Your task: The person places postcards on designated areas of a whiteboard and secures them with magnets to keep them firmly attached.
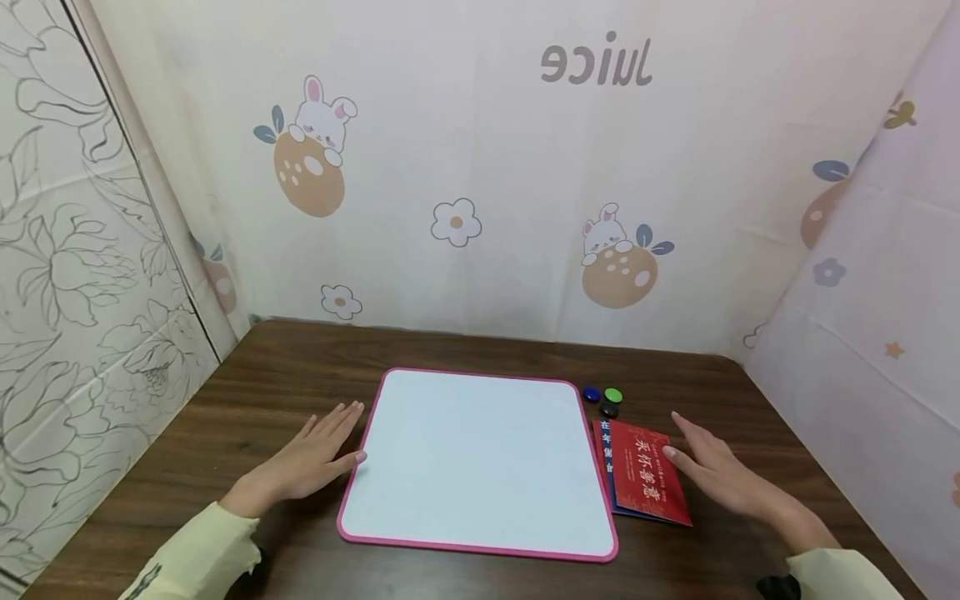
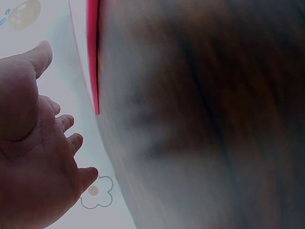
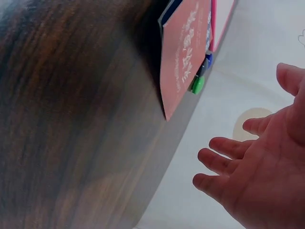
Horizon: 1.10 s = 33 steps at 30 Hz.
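A white board with a pink rim [image 1: 480, 467] lies flat in the middle of the dark wooden table [image 1: 300, 358]. My left hand [image 1: 315, 454] is flat and open just left of the board, its thumb close to the pink edge [image 2: 93, 57]. My right hand [image 1: 712, 467] is open over the table, right of a red card [image 1: 648, 475] that lies on a blue one. In the right wrist view the red card [image 3: 183, 52] lies ahead of my spread fingers [image 3: 224, 148]. Neither hand holds anything.
Three round magnets, blue [image 1: 591, 393], green [image 1: 614, 395] and black [image 1: 609, 409], sit by the board's far right corner. Printed fabric walls [image 1: 480, 167] close in the table at the back and on both sides.
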Tool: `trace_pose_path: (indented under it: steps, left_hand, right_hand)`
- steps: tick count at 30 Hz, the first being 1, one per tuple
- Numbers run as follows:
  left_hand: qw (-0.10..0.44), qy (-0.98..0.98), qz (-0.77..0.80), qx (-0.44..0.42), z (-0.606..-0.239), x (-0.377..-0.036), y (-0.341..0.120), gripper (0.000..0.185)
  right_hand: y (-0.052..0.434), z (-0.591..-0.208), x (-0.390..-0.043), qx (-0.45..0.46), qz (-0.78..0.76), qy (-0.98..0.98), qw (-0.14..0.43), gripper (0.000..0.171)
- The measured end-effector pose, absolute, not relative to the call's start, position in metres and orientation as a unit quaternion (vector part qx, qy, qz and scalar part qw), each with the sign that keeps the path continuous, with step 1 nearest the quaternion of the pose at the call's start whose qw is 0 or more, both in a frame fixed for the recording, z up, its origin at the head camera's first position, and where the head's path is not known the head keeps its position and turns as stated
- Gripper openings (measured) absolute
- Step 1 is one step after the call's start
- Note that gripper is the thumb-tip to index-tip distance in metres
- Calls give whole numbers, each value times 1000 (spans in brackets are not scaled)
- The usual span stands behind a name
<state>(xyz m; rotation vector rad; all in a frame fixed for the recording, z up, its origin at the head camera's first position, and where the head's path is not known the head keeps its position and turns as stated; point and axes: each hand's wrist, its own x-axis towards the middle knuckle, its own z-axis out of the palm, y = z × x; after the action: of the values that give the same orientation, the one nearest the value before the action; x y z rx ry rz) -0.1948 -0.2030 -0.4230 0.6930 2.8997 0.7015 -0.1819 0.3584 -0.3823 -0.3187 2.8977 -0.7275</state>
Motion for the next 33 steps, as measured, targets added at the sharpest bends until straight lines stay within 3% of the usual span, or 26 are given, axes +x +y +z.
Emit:
trace_pose_path:
  steps: [12,33]
  left_hand:
    - [24,941,218,257,-432,-206,-198,67]
    - [84,944,196,252,-422,-208,-191,55]
  right_hand:
    - [356,-388,-184,-58,-232,967,87,76]
    - [339,-395,-189,66,-281,950,116,71]
